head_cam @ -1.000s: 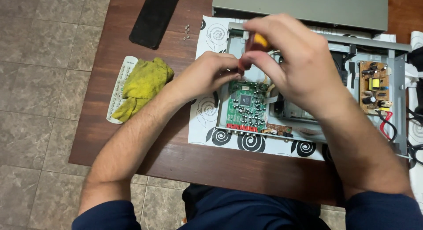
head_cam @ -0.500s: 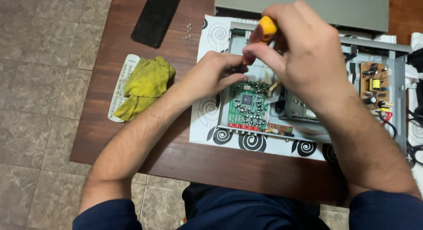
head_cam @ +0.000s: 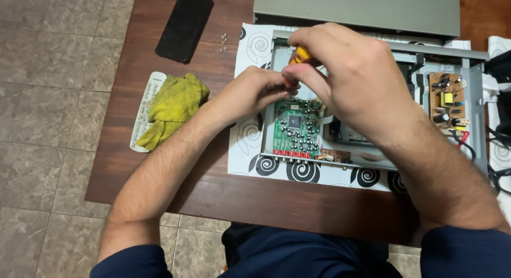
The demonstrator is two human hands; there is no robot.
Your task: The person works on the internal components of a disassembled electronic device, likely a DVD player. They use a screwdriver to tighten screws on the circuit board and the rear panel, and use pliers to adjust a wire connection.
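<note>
Right hand: the right hand (head_cam: 351,81) is closed around a screwdriver with a yellow-orange handle (head_cam: 299,55), held upright over the near-left part of the opened grey metal player chassis (head_cam: 476,102); only the top of the handle shows between thumb and fingers.
Left hand: the left hand (head_cam: 250,92) is pinched together just beside the right hand's fingertips, touching or nearly touching the tool's shaft; I cannot tell whether it grips the shaft or a screw.
Change: half a second ago the handle stood higher and clear above the right hand's knuckles; now it sits lower, mostly hidden in the fist, and the two hands have drawn closer together.
Meaning: by my judgement the tip is being seated on a fastener near the board's far edge, steadied by the left fingers.
Work piece: a green rectangular circuit board (head_cam: 295,129) lies directly below both hands, inside the chassis.
Left of the left hand: a crumpled yellow cloth (head_cam: 173,105) on a white remote control (head_cam: 142,115).
Beyond the left hand: small loose silver screws (head_cam: 223,42) and a flat black phone (head_cam: 184,25).
Right of the right hand: a small brown power board (head_cam: 446,100).
</note>
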